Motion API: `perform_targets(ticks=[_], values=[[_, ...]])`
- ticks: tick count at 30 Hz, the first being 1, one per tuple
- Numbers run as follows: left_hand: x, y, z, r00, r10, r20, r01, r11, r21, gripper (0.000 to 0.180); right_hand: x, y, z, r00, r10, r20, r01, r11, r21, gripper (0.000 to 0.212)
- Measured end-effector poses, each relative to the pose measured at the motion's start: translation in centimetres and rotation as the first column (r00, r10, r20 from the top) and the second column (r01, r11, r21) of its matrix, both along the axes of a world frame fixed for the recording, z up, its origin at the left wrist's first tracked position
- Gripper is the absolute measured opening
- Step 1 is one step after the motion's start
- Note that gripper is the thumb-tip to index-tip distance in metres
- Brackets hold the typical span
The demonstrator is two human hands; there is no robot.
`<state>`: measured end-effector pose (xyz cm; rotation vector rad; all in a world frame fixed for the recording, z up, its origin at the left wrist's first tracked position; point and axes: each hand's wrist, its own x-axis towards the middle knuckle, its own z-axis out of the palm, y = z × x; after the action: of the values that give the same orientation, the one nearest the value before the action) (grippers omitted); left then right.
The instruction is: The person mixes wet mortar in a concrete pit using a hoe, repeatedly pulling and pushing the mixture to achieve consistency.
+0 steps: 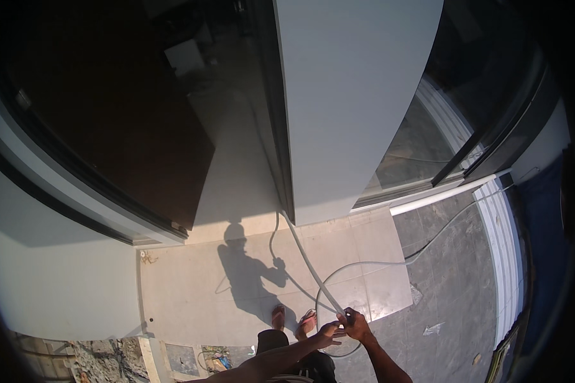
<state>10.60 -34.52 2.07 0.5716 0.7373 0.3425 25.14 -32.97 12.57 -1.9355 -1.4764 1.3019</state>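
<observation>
A long pale grey hose (308,265) runs out through the doorway and comes up to my hands in front of my body. My right hand (358,325) is closed around it, thumb on top. Close against the right hand is my left hand (329,334), its fingers partly stretched and apart near the hose; whether it touches the hose I cannot tell. From my hands the hose makes a loose loop below and to the left, then trails away across the paving to the far right.
I stand in sandals on light tiles (198,300) before an open dark-framed doorway with a dark door panel (128,127). A white wall panel (351,96) stands ahead. Grey paving (453,274), a white pipe (450,193) and ridged white strips (499,255) lie right; rubble (108,360) lies lower left.
</observation>
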Motion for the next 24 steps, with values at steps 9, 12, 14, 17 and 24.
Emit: perform_targets(ticks=[9, 12, 14, 17, 24], values=[[-11.3, 21.8, -5.1, 0.73, 0.682, 0.043, -0.485, 0.562, -0.67, 0.049, 12.7, -25.8, 1.8, 0.859, -0.037, 0.51, -0.021, 0.994, 0.107, 0.025], [-13.3, 20.7, -4.2, 0.761, 0.62, 0.192, -0.524, 0.761, -0.383, 0.033, 11.3, -19.8, -1.2, 0.656, -0.145, 0.741, 0.341, 0.933, -0.119, 0.044], [-3.8, 13.0, 2.6, 0.822, 0.538, -0.184, -0.565, 0.733, -0.379, 0.024, 11.8, -17.4, 0.6, 0.77, -0.37, 0.519, 0.381, 0.92, 0.091, 0.039], [-3.8, 7.8, 6.7, 0.962, 0.267, -0.057, -0.273, 0.945, -0.181, 0.026, 1.7, -1.1, 3.4, 0.92, -0.385, 0.075, 0.375, 0.919, 0.119, 0.055], [-5.3, -1.7, 5.3, 0.957, -0.263, 0.124, 0.202, 0.908, 0.367, 0.052, -9.3, 11.4, -0.2, 0.936, -0.262, -0.235, 0.082, 0.812, -0.578, 0.04]])
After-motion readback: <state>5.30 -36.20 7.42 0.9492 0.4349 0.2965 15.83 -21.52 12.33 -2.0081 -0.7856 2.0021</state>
